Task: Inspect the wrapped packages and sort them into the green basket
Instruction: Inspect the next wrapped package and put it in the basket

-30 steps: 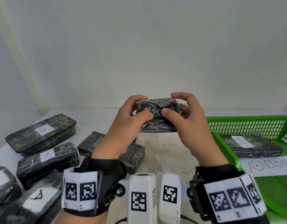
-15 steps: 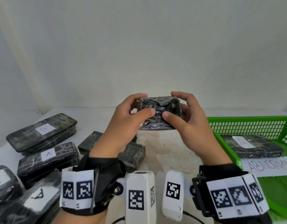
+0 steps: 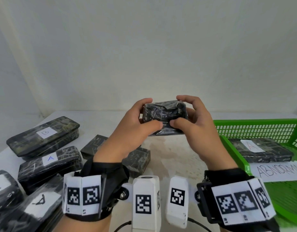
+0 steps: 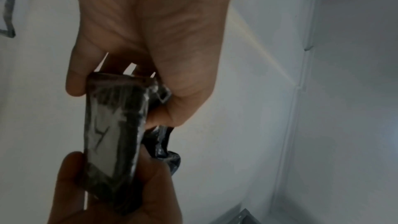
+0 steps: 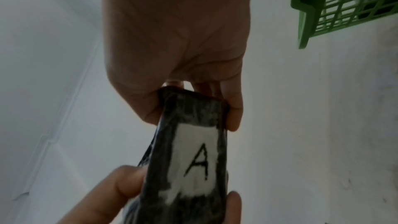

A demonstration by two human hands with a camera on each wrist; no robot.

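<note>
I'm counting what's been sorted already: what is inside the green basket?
In the green basket lies one dark wrapped package with a label marked A, and a paper sheet reading ABNORMA, cut off by the frame. The basket's right part is out of view.

The head view looks forward and down over both wrists at the surface (image 3: pixel 169 158) and far wall. Each wrist view looks closely along its palm. All three share the held wrapped package (image 3: pixel 164 114) (image 4: pixel 114 134) (image 5: pixel 193 151).

My left hand (image 3: pixel 132 124) hides part of the box (image 3: pixel 137 158) lying on the table. The basket (image 3: pixel 255 129) and its paper sign (image 3: pixel 278 171) run off the right edge.
</note>
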